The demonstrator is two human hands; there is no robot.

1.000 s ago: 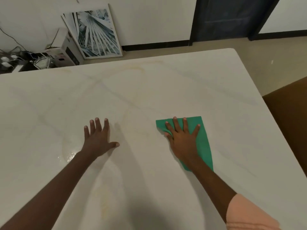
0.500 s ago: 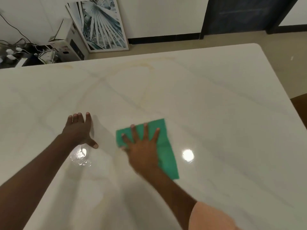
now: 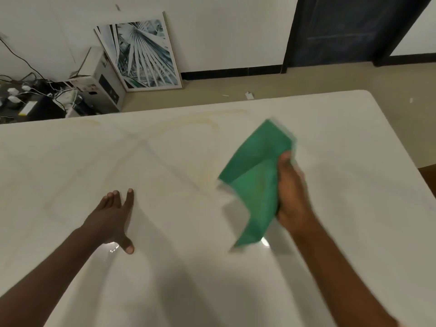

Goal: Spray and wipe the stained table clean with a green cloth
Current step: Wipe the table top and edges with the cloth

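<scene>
Now my right hand (image 3: 291,197) has the green cloth (image 3: 254,182) up off the worktop (image 3: 354,208), where half a second ago it lay flat under my spread palm; my fingers are clamped along the cloth's right edge, and it is blurred with motion. That tells me one wiping pass is over, and I judge I am turning or refolding it for the next. Faint yellowish rings (image 3: 188,123) beyond the cloth suggest the job is unfinished. The cloth's long axis runs diagonally, its top corner pointing away from me and slightly right, its lower tip toward me. Well to the left of the cloth, my left hand (image 3: 113,215) rests flat on the worktop, fingers straight, holding nothing.
</scene>
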